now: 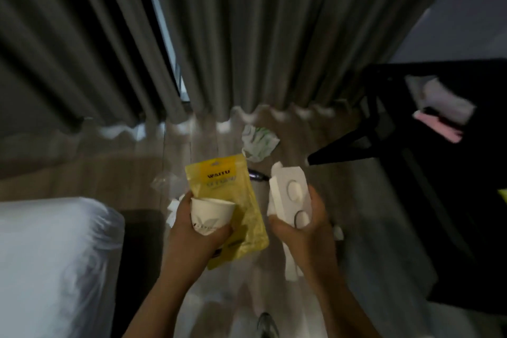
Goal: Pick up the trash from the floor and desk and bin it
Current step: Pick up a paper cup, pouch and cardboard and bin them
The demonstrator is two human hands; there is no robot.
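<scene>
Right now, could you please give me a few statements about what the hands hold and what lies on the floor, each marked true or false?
1. The left hand has a cup and a yellow pouch in its grip. True.
2. The right hand is empty. False: it holds a piece of white card.
3. A crumpled wrapper lies on the floor near the curtain. True.
4. The cup is upside down. False: its mouth faces up.
</scene>
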